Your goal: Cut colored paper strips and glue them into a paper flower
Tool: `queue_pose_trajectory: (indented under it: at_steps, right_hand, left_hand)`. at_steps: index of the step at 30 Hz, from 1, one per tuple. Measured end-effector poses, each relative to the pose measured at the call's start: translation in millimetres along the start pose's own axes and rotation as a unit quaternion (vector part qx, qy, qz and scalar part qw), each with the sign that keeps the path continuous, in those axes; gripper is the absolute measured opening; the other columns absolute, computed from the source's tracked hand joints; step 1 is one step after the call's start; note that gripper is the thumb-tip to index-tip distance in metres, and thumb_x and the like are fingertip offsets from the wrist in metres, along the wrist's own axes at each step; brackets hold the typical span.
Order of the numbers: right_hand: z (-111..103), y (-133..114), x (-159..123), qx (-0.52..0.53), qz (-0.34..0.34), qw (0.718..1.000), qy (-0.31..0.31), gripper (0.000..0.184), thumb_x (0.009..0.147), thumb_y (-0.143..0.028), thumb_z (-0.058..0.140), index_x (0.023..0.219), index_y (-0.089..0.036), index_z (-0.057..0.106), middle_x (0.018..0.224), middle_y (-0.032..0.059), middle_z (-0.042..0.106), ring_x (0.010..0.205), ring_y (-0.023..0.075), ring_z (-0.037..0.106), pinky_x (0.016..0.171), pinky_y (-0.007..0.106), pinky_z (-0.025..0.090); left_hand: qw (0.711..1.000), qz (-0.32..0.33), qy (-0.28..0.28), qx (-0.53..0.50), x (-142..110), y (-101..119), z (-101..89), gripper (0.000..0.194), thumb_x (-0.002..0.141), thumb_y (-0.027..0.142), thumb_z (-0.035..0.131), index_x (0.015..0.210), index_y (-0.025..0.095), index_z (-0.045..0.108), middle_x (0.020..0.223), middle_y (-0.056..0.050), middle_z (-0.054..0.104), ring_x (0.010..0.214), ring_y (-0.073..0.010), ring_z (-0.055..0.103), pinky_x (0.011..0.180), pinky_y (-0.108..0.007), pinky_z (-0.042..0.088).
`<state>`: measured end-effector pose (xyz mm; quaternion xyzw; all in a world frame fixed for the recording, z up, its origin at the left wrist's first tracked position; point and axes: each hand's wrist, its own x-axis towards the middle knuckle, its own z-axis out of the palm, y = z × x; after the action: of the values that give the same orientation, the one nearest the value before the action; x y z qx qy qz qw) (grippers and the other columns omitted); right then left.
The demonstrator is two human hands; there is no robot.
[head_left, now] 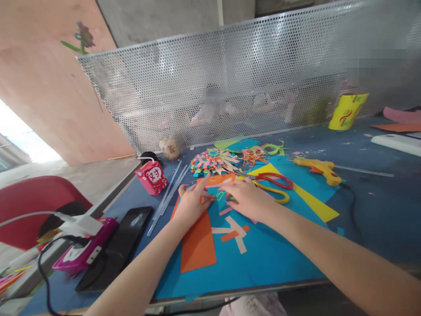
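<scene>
Both hands rest over a blue sheet of paper [263, 263] on the table. My left hand [192, 202] has its fingers apart, beside an orange paper sheet [199, 248]. My right hand [248, 197] reaches in from the right, thumb and forefinger apart. Thin yellow-green paper strips [219, 195] lie between the hands. Below them are crossed white and orange paper strips [234, 232]. Scissors with red and yellow handles [276, 179] lie just beyond my right hand. A layered, fringed paper flower [213, 161] sits behind both hands.
A yellow glue gun [319, 170] with a cord lies right. Clear glue sticks [167, 193], a red drink carton [151, 177], a black phone [116, 250] and a purple power strip [87, 245] are left. A perforated metal screen [230, 83] and a yellow can [347, 112] stand behind.
</scene>
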<state>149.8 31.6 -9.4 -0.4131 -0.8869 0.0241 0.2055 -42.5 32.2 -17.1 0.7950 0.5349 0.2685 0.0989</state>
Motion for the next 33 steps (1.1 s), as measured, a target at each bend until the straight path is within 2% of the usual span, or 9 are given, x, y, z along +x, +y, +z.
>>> queue_pose_trajectory:
  at_steps: [3, 6, 11, 14, 17, 20, 24, 28, 33]
  right_hand:
    - [4.4, -5.1, -2.2, -0.012, -0.021, 1.0, -0.001, 0.02, 0.085, -0.02, 0.056, 0.104, -0.016, 0.058, 0.097, 0.0054, 0.061, 0.101, 0.0231, 0.052, 0.089, 0.046, 0.037]
    - [7.1, -8.4, -3.0, -0.01, -0.04, 0.999, 0.004, 0.023, 0.084, -0.013, 0.054, 0.105, -0.019, 0.06, 0.09, 0.0073, 0.064, 0.101, 0.0245, 0.052, 0.088, 0.044, 0.033]
    - [8.0, -10.1, -4.3, 0.015, -0.049, 0.999, 0.001, 0.028, 0.084, -0.014, 0.055, 0.109, -0.025, 0.059, 0.086, 0.0023, 0.067, 0.087, 0.0199, 0.057, 0.082, 0.035, 0.035]
    - [5.2, -6.4, -3.4, 0.03, -0.028, 0.999, 0.007, 0.031, 0.084, -0.014, 0.053, 0.112, -0.025, 0.057, 0.095, 0.0014, 0.067, 0.095, 0.0199, 0.056, 0.083, 0.033, 0.035]
    - [1.5, -2.2, -1.4, 0.027, 0.001, 0.999, 0.018, 0.04, 0.083, -0.008, 0.048, 0.12, -0.023, 0.052, 0.107, 0.0038, 0.063, 0.102, 0.0215, 0.052, 0.085, 0.035, 0.034]
    - [2.0, -0.1, 0.1, 0.015, 0.007, 1.0, 0.006, 0.048, 0.081, -0.004, 0.044, 0.125, -0.022, 0.047, 0.111, 0.0069, 0.06, 0.103, 0.0234, 0.051, 0.086, 0.038, 0.033]
    - [7.4, 2.2, 0.6, -0.001, 0.01, 1.0, -0.01, 0.051, 0.079, -0.001, 0.046, 0.128, -0.018, 0.044, 0.114, 0.0111, 0.058, 0.103, 0.0253, 0.051, 0.086, 0.043, 0.033]
    - [7.3, 5.3, 1.2, -0.009, 0.018, 1.0, -0.009, 0.037, 0.087, -0.011, 0.047, 0.124, -0.016, 0.046, 0.104, 0.0059, 0.06, 0.101, 0.0216, 0.053, 0.093, 0.047, 0.034]
    - [2.1, 4.4, 0.8, -0.007, 0.043, 0.999, -0.015, 0.025, 0.09, -0.028, 0.05, 0.11, -0.014, 0.053, 0.097, 0.0046, 0.06, 0.093, 0.0198, 0.057, 0.088, 0.045, 0.041]
  left_hand:
    - [1.0, 0.006, 0.008, 0.017, -0.5, 5.8, -0.2, 0.059, 0.073, 0.017, 0.054, 0.13, 0.023, 0.038, 0.08, -0.002, 0.073, 0.105, -0.0237, 0.056, 0.1, -0.046, 0.012]
    - [1.0, -0.002, 0.016, 0.023, -1.0, 9.0, -2.2, 0.059, 0.071, 0.015, 0.054, 0.128, 0.022, 0.039, 0.081, -0.002, 0.073, 0.103, -0.0242, 0.057, 0.098, -0.045, 0.015]
    - [0.998, -0.039, 0.043, 0.015, -1.6, 5.0, -7.0, 0.058, 0.075, 0.023, 0.053, 0.13, 0.021, 0.033, 0.081, -0.003, 0.073, 0.097, -0.0232, 0.061, 0.094, -0.044, 0.021]
    - [0.998, -0.044, 0.046, 0.01, -2.3, 2.6, -7.7, 0.058, 0.076, 0.024, 0.053, 0.13, 0.021, 0.032, 0.083, -0.003, 0.073, 0.098, -0.0222, 0.061, 0.094, -0.043, 0.022]
    - [0.999, -0.028, 0.022, 0.016, -4.0, 5.0, -7.0, 0.055, 0.076, 0.024, 0.053, 0.129, 0.022, 0.036, 0.085, -0.003, 0.073, 0.1, -0.0226, 0.059, 0.095, -0.044, 0.02]
    - [1.0, -0.01, -0.007, 0.023, -8.2, 12.3, -7.1, 0.054, 0.076, 0.025, 0.053, 0.128, 0.024, 0.04, 0.088, -0.004, 0.073, 0.102, -0.0255, 0.058, 0.098, -0.047, 0.015]
    - [1.0, -0.004, -0.016, 0.027, -16.1, 22.8, -6.7, 0.063, 0.069, 0.034, 0.063, 0.128, 0.025, 0.043, 0.089, -0.007, 0.073, 0.108, -0.0313, 0.053, 0.1, -0.051, 0.007]
    - [0.999, -0.029, 0.006, 0.019, -18.5, 26.0, -1.8, 0.059, 0.07, 0.036, 0.064, 0.125, 0.024, 0.046, 0.086, -0.008, 0.073, 0.104, -0.0325, 0.055, 0.099, -0.052, 0.007]
    - [0.995, -0.087, 0.042, -0.012, -13.6, 22.5, 1.3, 0.051, 0.072, 0.029, 0.062, 0.121, 0.028, 0.049, 0.079, -0.004, 0.074, 0.099, -0.0305, 0.058, 0.097, -0.051, 0.015]
